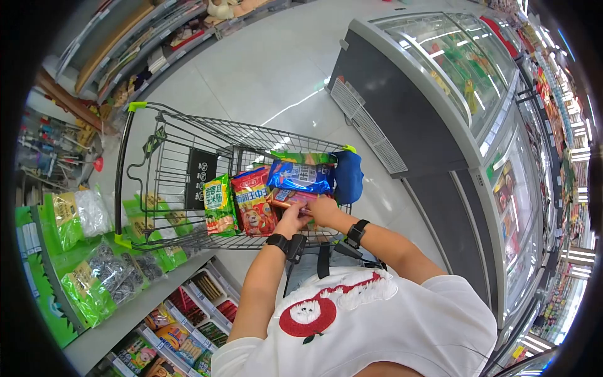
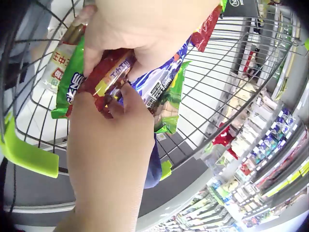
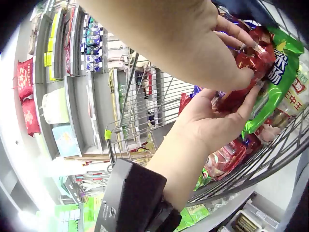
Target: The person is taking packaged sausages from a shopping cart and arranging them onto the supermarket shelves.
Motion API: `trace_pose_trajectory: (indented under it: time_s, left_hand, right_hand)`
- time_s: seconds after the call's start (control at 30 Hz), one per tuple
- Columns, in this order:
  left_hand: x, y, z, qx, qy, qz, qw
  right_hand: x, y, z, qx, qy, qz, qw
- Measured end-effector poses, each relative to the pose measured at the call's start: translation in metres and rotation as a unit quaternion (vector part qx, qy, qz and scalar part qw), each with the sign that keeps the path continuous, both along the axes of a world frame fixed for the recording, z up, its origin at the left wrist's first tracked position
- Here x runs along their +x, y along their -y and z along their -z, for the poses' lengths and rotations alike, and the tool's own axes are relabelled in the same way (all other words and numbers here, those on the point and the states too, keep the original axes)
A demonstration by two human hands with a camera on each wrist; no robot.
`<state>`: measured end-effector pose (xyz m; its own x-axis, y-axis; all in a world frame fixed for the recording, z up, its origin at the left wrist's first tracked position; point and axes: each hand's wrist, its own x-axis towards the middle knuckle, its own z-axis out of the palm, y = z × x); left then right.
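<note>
Both hands grip a shiny red packet (image 1: pixel 292 197) inside a wire shopping cart (image 1: pixel 207 124). My left hand (image 1: pixel 295 220) holds it from the near left, and my right hand (image 1: pixel 325 212) has its fingers on the right end. Seen from the right wrist, the red foil (image 3: pixel 251 63) shows between the fingers of the two hands. A blue packet (image 1: pixel 300 178) lies just beyond it. To the left are a red bag with a cartoon dog (image 1: pixel 254 204) and a green and yellow bag (image 1: pixel 220 204). Another green bag (image 3: pixel 265 96) lies alongside the hands.
A dark blue cloth-like item (image 1: pixel 349 177) hangs at the cart's right end. A glass-topped freezer (image 1: pixel 408 94) stands to the right. Green-and-clear bags (image 1: pixel 94 251) lie on a shelf at left, above boxes of packaged food (image 1: pixel 182 333). More shelves (image 1: pixel 138 44) line the back.
</note>
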<state>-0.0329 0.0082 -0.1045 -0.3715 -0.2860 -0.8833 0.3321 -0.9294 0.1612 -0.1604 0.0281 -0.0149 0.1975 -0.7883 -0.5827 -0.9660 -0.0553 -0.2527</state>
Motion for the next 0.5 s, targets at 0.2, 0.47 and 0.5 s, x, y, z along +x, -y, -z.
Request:
trace_pose_trajectory:
  time_s: [0.2, 0.47, 0.5]
  left_hand:
    - [0.009, -0.008, -0.026, 0.035, -0.020, -0.009, 0.999]
    - [0.071, -0.038, -0.100, -0.122, -0.071, 0.034, 0.989]
    - [0.080, -0.040, -0.125, -0.167, -0.053, 0.044, 0.983]
  right_hand:
    - [-0.023, 0.008, -0.030, -0.045, 0.114, 0.119, 0.985]
    - [-0.042, 0.020, -0.021, -0.105, 0.128, 0.150, 0.975]
    - [-0.032, 0.021, -0.032, -0.087, 0.120, 0.142, 0.979]
